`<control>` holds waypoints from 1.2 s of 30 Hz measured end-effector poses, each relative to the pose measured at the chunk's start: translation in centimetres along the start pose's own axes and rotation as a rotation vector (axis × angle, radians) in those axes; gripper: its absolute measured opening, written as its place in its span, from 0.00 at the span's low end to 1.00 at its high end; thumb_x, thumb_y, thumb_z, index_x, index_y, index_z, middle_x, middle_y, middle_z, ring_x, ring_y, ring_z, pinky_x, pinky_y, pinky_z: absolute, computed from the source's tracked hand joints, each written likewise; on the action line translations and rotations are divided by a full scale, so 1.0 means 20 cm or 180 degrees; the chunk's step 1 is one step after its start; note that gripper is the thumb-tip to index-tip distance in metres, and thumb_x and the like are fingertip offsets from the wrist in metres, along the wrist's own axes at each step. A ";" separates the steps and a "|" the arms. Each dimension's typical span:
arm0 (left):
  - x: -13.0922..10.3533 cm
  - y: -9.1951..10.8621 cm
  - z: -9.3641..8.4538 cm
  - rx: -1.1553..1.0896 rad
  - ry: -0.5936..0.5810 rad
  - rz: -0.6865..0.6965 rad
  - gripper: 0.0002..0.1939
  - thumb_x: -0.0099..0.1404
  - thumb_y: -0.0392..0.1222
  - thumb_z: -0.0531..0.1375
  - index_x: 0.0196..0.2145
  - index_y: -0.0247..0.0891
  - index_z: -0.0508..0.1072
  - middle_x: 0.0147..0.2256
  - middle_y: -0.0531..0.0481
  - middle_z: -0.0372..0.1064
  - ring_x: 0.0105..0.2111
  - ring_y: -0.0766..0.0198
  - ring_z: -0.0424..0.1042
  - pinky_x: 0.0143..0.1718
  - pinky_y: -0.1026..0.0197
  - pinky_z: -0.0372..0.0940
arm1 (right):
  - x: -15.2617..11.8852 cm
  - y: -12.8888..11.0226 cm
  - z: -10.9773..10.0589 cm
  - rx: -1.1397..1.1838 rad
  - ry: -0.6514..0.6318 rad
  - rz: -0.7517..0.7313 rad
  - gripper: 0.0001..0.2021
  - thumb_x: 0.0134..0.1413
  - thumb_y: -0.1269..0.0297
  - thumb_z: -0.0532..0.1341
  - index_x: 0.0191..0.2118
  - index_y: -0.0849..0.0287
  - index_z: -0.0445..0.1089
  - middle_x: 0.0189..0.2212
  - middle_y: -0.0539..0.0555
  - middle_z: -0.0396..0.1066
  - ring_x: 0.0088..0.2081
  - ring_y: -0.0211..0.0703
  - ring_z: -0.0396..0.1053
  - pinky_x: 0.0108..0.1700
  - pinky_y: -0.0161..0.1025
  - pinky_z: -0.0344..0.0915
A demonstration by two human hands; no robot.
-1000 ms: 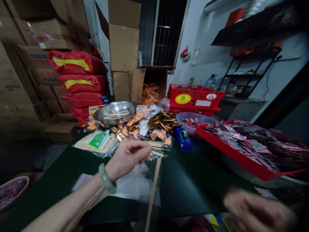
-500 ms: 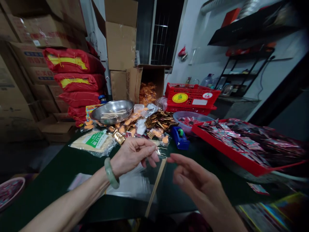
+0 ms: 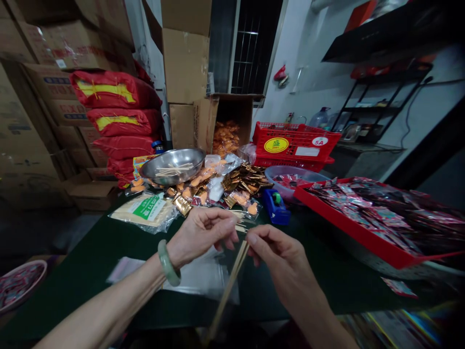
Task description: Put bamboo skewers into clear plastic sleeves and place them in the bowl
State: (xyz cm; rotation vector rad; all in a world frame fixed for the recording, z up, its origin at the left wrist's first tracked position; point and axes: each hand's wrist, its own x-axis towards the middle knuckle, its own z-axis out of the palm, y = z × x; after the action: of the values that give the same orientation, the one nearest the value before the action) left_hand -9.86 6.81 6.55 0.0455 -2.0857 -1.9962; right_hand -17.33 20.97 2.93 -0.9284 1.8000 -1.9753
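Several thin bamboo sticks [image 3: 229, 288] hang slanting down toward me between my hands, in what looks like a narrow clear bag whose edges are hard to see. My left hand [image 3: 207, 230], with a pale green bangle [image 3: 168, 264] on the wrist, is closed, thumb against fingers, at the bag's upper left. Thumb and forefinger of my right hand [image 3: 278, 249] pinch at the top end, right by the stick tips. More loose sticks [image 3: 240, 220] lie just beyond my fingers. Flat clear bags [image 3: 198, 278] are spread on the green table [image 3: 145, 310] under my left forearm.
Behind my hands lie a stick pack [image 3: 145, 211], a steel bowl [image 3: 174, 167], gold sachets [image 3: 247, 179] and a blue tape dispenser [image 3: 276, 206]. At right, a red tray [image 3: 348, 232] holds many small packets. Red baskets [image 3: 294, 143] and an open carton [image 3: 205, 123] stand behind.
My right hand has moved in to the left, and its spread fingers have closed at the top of the sticks. My left hand has hardly moved. The view has shifted slightly.
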 end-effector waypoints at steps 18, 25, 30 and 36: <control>-0.03 -0.05 -0.01 -0.0528 0.0238 0.0148 0.07 0.55 0.41 0.57 0.26 0.32 0.66 0.16 0.56 0.62 0.13 0.73 0.62 0.14 0.72 0.51 | -0.03 0.02 0.05 -0.0891 0.0493 -0.1628 0.08 0.52 0.73 0.55 0.38 0.56 0.67 0.26 0.48 0.66 0.24 0.34 0.65 0.25 0.31 0.63; -0.03 -0.06 -0.03 -0.0777 0.0055 0.0034 0.07 0.54 0.39 0.57 0.24 0.32 0.66 0.18 0.54 0.64 0.16 0.70 0.65 0.18 0.68 0.59 | -0.01 0.01 0.03 -0.0912 0.0024 -0.2114 0.12 0.52 0.79 0.52 0.38 0.57 0.66 0.27 0.51 0.65 0.25 0.35 0.64 0.26 0.33 0.63; -0.03 -0.07 -0.05 -0.1078 -0.0127 0.0024 0.12 0.54 0.42 0.56 0.24 0.28 0.70 0.18 0.48 0.66 0.18 0.66 0.67 0.19 0.66 0.61 | -0.02 0.00 0.02 -0.1353 -0.0077 -0.2499 0.15 0.50 0.81 0.51 0.39 0.58 0.66 0.31 0.54 0.66 0.29 0.36 0.66 0.28 0.33 0.65; -0.04 -0.05 -0.04 -0.0633 0.0009 -0.0034 0.13 0.50 0.43 0.64 0.24 0.29 0.67 0.18 0.51 0.67 0.17 0.71 0.66 0.20 0.69 0.63 | -0.07 0.00 0.02 -0.1619 -0.0068 -0.2787 0.18 0.49 0.80 0.51 0.44 0.58 0.66 0.34 0.57 0.68 0.35 0.41 0.68 0.33 0.36 0.67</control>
State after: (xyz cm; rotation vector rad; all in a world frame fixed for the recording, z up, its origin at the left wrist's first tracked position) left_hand -9.01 6.09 5.39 0.0226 -1.8783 -2.1974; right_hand -16.01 21.46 2.55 -2.1856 2.1416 -1.8905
